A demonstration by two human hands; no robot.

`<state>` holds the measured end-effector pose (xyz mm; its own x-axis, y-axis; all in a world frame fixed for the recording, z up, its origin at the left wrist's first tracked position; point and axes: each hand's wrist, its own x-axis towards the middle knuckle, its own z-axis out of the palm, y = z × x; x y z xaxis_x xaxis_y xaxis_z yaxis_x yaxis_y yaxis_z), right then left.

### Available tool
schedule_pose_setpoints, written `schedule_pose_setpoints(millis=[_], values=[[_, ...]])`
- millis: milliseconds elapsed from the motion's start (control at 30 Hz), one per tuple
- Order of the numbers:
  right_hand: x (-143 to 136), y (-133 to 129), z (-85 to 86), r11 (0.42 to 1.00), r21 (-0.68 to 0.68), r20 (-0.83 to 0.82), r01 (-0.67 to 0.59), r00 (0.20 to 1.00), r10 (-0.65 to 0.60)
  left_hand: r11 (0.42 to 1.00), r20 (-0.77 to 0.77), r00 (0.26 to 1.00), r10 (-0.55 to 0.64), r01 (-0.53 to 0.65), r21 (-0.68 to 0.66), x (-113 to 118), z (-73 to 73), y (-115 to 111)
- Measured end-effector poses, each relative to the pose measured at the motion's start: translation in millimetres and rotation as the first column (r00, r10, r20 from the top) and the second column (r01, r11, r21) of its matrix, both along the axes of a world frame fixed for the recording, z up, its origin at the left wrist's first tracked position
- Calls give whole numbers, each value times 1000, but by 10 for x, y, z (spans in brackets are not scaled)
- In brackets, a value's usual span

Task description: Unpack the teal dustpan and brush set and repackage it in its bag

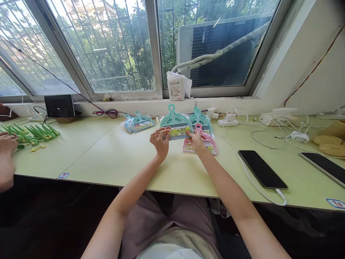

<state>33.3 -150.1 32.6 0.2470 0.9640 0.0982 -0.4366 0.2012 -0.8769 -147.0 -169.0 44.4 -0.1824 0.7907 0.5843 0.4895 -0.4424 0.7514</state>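
A teal dustpan set (176, 124) in clear wrapping is held upright above the table, its looped handle pointing up. My left hand (161, 141) pinches its lower left side, beside the label. At its lower right edge, my right hand (196, 140) grips it with the thumb on the front. Just behind the right hand lies a pink dustpan set (208, 142), partly overlapping more teal sets (201, 118). Further left, a small pile of wrapped teal sets (140, 122) rests on the table.
Two dark phones (262, 169) (325, 165) and white cables lie right. A tablet (59, 106) stands back left. Another person's hand (8, 144) is by green plastic pieces (40, 133) at far left. A white box (176, 88) sits on the windowsill.
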Motion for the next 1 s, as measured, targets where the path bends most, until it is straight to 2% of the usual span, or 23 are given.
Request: schedule_pose_setpoints(millis=[67,100,200,233,300,400,633,700,800,900,1000], values=[[-22,-17,22,1000,24,29,-19,999,18,998,114,991,67,-66,-9,-51,12,58],[-30,-24,30,999,29,34,-23,999,22,998,180,982,49,-41,-49,-78,7,105],[-38,-39,36,1000,17,19,-24,1000,24,956,383,918,-104,199,-217,-125,-58,266],[-37,-43,33,999,15,14,-29,999,29,933,432,890,-148,271,-238,-125,-90,311],[-33,-49,24,999,21,6,-44,999,44,915,495,846,-199,341,-214,-107,-150,368],[-37,-50,11,997,26,-2,-71,997,71,925,549,807,-217,349,-147,-81,-191,377],[-99,-7,-30,998,-29,-25,-48,999,48,920,617,762,-198,361,-150,-93,-132,348],[-110,0,-34,999,-17,-24,-41,999,41,926,604,771,-201,350,-139,-102,-101,344],[-110,-15,-14,999,8,-4,-41,999,41,952,498,854,-152,262,-160,-120,-47,310],[-79,-57,37,999,29,99,-44,994,41,980,358,931,-72,133,-149,-132,-4,243],[-26,-101,82,994,71,216,-81,974,64,991,301,953,-44,80,-109,-123,7,185]])
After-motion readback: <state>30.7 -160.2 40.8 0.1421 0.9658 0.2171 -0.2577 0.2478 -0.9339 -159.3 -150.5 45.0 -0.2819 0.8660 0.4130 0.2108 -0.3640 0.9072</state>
